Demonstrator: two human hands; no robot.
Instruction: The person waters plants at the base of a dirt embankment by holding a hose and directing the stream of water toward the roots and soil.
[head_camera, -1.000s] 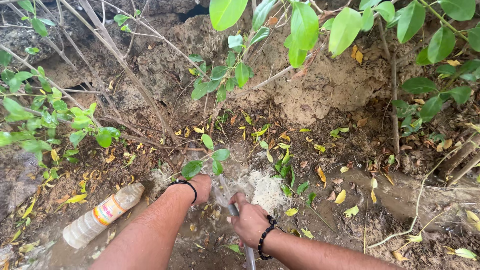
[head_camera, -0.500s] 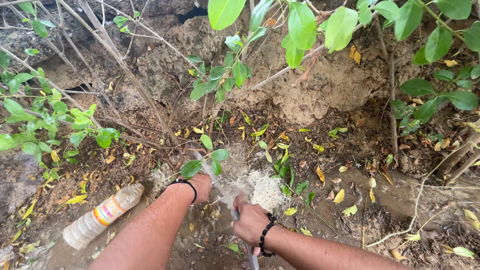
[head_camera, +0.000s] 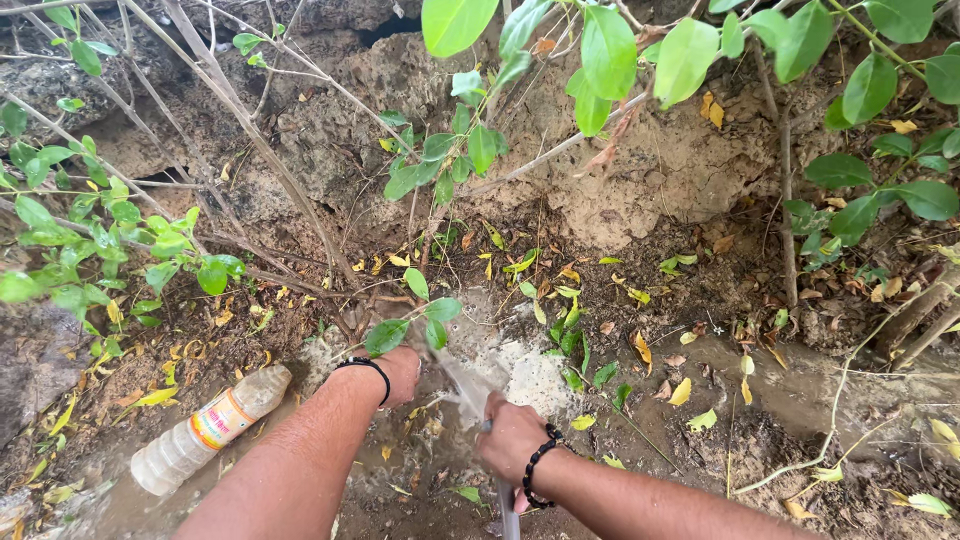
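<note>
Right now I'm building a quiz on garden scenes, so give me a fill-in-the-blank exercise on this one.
1. The right hand grips a hose that sprays ____.
2. A plastic bottle lies on its ____ in the mud.
3. Each wrist wears a ____ bracelet.
4. The left hand is closed at the base of a small ____.

Missing words: water; side; black; plant

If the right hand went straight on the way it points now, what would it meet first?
Probably the small green-leaved seedling just beyond the water spray, beside the left hand; the right hand holds a hose. Depth is unclear.
</note>
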